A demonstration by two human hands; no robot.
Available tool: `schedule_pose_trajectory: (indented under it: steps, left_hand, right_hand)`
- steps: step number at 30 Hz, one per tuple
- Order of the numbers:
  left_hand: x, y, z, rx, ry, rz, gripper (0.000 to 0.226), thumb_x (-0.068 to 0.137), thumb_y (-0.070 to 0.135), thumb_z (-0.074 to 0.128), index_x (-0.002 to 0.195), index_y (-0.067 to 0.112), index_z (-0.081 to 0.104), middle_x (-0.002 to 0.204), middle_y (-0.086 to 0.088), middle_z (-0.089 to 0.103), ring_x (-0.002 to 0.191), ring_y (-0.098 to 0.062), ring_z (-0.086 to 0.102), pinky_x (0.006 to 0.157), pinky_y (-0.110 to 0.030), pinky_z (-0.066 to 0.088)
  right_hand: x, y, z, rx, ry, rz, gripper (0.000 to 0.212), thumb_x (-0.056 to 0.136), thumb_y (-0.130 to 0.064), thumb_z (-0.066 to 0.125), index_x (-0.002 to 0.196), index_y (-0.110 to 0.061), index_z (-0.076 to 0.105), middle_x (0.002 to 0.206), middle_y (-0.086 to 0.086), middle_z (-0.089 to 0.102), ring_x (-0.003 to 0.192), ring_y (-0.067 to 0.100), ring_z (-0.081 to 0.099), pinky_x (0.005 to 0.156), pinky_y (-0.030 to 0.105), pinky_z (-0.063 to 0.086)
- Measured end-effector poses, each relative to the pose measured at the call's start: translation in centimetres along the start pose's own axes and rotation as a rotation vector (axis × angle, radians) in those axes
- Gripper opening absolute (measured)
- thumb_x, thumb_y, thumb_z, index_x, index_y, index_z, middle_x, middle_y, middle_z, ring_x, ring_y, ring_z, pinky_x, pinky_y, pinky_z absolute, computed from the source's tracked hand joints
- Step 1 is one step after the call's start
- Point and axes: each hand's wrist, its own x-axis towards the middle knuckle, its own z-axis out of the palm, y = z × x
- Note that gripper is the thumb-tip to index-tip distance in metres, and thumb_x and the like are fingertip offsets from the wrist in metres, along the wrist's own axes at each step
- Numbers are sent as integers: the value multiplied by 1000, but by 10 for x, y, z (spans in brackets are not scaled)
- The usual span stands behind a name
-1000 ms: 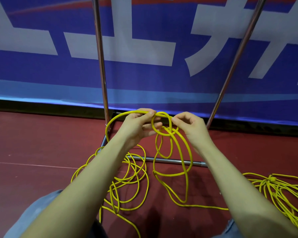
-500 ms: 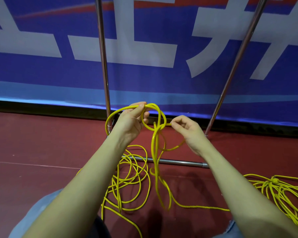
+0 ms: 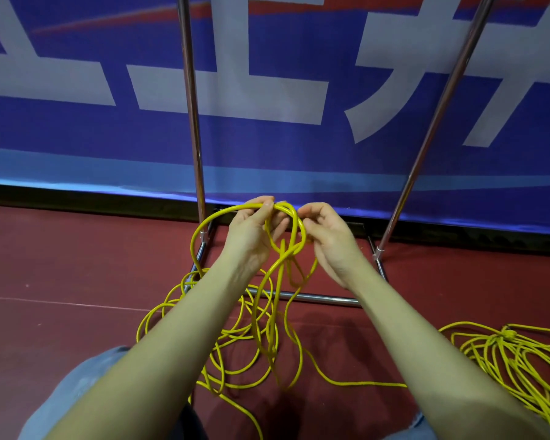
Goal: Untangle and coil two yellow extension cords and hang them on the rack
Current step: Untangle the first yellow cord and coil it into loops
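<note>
- A dark red floor runs to a blue banner with white lettering.
- Since half a second ago the hands have closed together and the loop has narrowed.
- The left hand pinches the thin yellow extension cord at the loop's top; the right hand curls round its side.
- The cord's slack lies by the chrome metal rack's base bar.
- A second tangled yellow cord lies near the floor's right edge.

Both forearms are extended forward; cord is pinched by left hand and gripped by right hand.
</note>
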Motion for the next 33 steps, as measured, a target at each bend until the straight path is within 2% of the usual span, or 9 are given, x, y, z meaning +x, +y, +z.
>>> schedule_pose_trajectory:
  steps: [4, 8, 13, 16, 20, 25, 27, 30, 33]
  left_hand:
    - [2, 10, 0, -88, 32, -12, 13, 96, 7, 50, 85, 11, 56, 70, -5, 67, 60, -11, 67, 65, -23, 57]
    - [5, 19, -1, -136, 67, 16, 10, 95, 6, 51, 87, 9, 56, 74, -9, 66, 61, -12, 67, 61, -21, 57]
    - [5, 15, -3, -63, 83, 48, 10, 95, 5, 52, 87, 8, 57, 68, -6, 66, 61, -12, 67, 66, -21, 57]
    - [3, 10, -2, -46, 86, 58, 10, 94, 5, 53, 86, 9, 57, 63, -2, 67, 59, -10, 66, 67, -21, 56]
    - [2, 4, 1, -45, 92, 57, 9, 94, 6, 54, 86, 9, 57, 63, -2, 66, 58, -9, 65, 67, -20, 55]
    - [2, 4, 2, -126, 131, 76, 10, 94, 4, 53, 86, 9, 58, 66, -3, 67, 62, -11, 67, 69, -23, 56]
    - [2, 6, 3, -171, 144, 63, 10, 94, 5, 53, 87, 8, 58, 68, -5, 67, 62, -13, 68, 68, -23, 57]
    - [3, 10, 3, -212, 169, 63, 7, 95, 5, 52, 90, 7, 57, 76, -9, 65, 61, -12, 68, 65, -21, 58]
    - [4, 12, 1, -166, 149, 71, 8, 95, 5, 53, 89, 7, 56, 76, -8, 64, 60, -11, 67, 63, -20, 57]
  right_hand:
    - [6, 10, -28, -257, 38, 34, 22, 95, -2, 44, 97, -14, 61, 102, -1, 61, 103, 12, 52, 96, 24, 36]
    - [2, 20, -36, -278, -9, 119, 22, 97, -3, 41, 94, -13, 61, 89, 2, 62, 85, 6, 55, 82, 15, 40]
    - [9, 9, -33, 99, 124, 39, 3, 82, -7, 59, 83, -8, 57, 62, 0, 44, 51, 3, 36, 54, 17, 30]
    - [11, 2, -28, 106, 101, 19, 15, 88, 4, 56, 80, -9, 55, 61, -3, 51, 54, 4, 41, 56, 19, 30]
    - [5, 4, -13, -5, -8, 9, 16, 89, 2, 56, 80, -11, 61, 76, -2, 63, 74, 10, 54, 73, 20, 41]
    - [5, 8, -14, -101, 88, 47, 12, 97, -10, 48, 105, -8, 57, 99, 0, 60, 89, 0, 56, 80, 8, 41]
    - [5, 15, -18, -129, 114, 156, 16, 99, -15, 45, 111, -11, 54, 102, 1, 58, 87, 3, 54, 79, 12, 41]
    - [3, 16, -20, 43, 151, 264, 16, 99, -10, 43, 100, -12, 59, 89, 3, 62, 77, 12, 59, 73, 23, 46]
    - [5, 7, -22, 248, 222, 200, 18, 93, 4, 47, 85, -7, 58, 74, 6, 53, 58, 11, 51, 52, 19, 43]
